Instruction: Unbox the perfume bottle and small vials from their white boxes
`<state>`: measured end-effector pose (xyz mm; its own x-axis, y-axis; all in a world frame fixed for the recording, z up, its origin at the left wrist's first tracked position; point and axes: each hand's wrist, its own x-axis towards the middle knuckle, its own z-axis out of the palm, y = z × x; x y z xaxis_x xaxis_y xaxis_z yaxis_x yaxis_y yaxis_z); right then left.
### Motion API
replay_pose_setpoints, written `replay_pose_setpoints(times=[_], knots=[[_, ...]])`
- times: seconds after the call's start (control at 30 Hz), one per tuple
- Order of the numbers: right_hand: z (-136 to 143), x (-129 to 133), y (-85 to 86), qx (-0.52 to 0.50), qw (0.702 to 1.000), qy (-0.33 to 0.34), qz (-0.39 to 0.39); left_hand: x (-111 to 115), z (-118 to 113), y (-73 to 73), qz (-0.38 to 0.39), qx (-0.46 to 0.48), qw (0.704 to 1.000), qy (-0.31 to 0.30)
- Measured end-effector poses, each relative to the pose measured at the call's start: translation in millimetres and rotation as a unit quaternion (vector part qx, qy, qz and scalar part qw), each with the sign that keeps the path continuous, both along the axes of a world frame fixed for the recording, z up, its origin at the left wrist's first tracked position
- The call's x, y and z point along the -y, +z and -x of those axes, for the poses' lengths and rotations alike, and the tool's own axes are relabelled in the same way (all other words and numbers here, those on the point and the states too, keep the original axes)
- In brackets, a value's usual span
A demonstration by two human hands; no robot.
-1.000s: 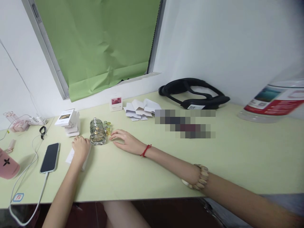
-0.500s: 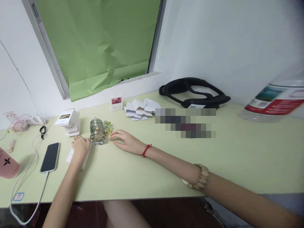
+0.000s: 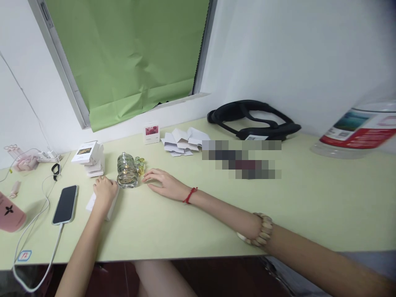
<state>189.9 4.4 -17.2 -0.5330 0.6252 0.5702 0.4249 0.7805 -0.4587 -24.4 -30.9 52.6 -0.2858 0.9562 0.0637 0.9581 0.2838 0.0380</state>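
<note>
My left hand (image 3: 105, 190) rests with curled fingers over a white box (image 3: 111, 206) lying on the table and covers much of it. My right hand (image 3: 163, 184) lies on the table with fingers apart and nothing in them, just right of a row of clear glass jars (image 3: 127, 171). Small yellow-green vials (image 3: 141, 168) stand between the jars and my right fingertips. Behind my left hand is a stack of white boxes (image 3: 89, 156).
A phone (image 3: 65, 205) with a white cable and a pink cup (image 3: 10, 212) are at the left. Toward the back stand a small box (image 3: 151, 134), folded white papers (image 3: 184, 141) and a black headset (image 3: 253, 119). A large bottle (image 3: 355, 128) is at the right.
</note>
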Motion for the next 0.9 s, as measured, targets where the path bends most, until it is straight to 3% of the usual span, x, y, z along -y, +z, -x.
replay_pose_setpoints(times=[0.27, 0.57, 0.9], knots=[[-0.3, -0.7, -1.9, 0.001, 1.000, 0.002, 0.000, 0.9, 2.6, 2.9, 0.004, 0.001, 1.000, -0.006], [0.3, 0.2, -1.0, 0.000, 1.000, 0.005, 0.006, -1.8, 1.4, -3.2, -0.026, -0.025, 0.999, 0.023], [0.0, 1.7, 1.4, 0.006, 1.000, 0.009, 0.012, -0.2, 4.8, -0.5, -0.033, 0.012, 0.999, 0.015]])
